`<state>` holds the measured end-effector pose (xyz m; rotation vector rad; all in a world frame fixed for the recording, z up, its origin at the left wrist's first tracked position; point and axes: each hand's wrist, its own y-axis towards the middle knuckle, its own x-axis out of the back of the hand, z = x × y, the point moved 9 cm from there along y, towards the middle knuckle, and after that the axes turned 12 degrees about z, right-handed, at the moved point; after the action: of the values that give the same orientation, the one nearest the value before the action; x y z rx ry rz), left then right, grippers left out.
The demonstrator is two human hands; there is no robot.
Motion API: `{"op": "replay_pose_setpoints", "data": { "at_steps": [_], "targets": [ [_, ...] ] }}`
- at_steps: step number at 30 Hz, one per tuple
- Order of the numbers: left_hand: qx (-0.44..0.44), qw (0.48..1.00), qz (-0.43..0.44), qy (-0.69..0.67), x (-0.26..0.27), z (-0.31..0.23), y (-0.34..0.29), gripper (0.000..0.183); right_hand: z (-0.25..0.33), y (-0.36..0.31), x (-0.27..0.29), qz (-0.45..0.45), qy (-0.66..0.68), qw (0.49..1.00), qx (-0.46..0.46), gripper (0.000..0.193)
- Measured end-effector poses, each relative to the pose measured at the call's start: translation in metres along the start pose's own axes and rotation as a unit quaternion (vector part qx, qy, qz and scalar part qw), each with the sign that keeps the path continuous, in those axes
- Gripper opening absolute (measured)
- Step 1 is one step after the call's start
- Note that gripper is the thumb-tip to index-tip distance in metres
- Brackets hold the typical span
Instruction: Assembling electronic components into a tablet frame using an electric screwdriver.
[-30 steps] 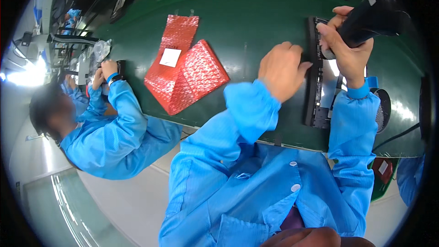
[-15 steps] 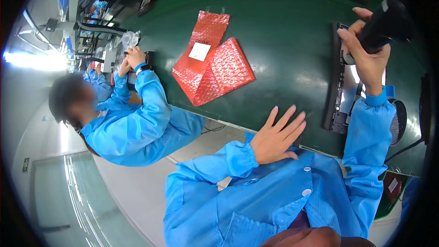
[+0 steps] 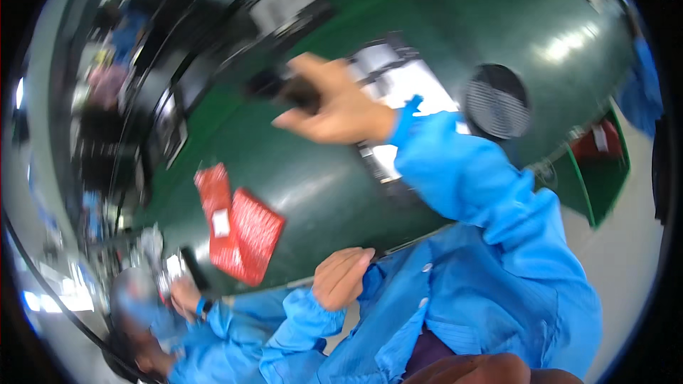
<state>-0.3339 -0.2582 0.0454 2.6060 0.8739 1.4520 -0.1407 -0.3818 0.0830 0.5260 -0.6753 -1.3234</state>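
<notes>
My right hand [image 3: 338, 103] is raised over the green table, fingers curled round a dark handheld tool [image 3: 302, 92]. Motion smears the tool, so its exact kind does not show. Beneath and right of that hand lies a flat dark-framed device [image 3: 423, 82] with bright white and silver panels, like an opened laptop chassis; my hand and sleeve cover part of it. My left hand [image 3: 340, 279] rests by the table's near edge, its fingers stretched out close together, with nothing seen in it.
Red bubble wrap [image 3: 260, 224] with a white label lies to the left. Right of the device is a round black mesh object [image 3: 498, 103]. A green bin [image 3: 580, 188] with a red package stands at the right. A co-worker's hand [image 3: 186, 295] is at lower left. Dark devices line the upper left.
The view has swung to the right. My right hand has carried the dark tool leftward off the device. My left hand's spread fingers have drawn together.
</notes>
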Motion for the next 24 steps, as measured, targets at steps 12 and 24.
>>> {"op": "replay_pose_setpoints", "data": {
  "at_steps": [12,24],
  "targets": [
    [-0.38,0.924,-0.04,-0.029,-0.111,-0.21,0.279,0.033,0.008,-0.002,0.006,0.053,0.093,0.991,-0.078,0.038],
    [-0.111,0.92,0.316,-0.203,-0.181,-0.105,0.25,0.024,0.027,0.0,0.019,-0.037,0.06,0.996,0.049,0.035]
  ]
}}
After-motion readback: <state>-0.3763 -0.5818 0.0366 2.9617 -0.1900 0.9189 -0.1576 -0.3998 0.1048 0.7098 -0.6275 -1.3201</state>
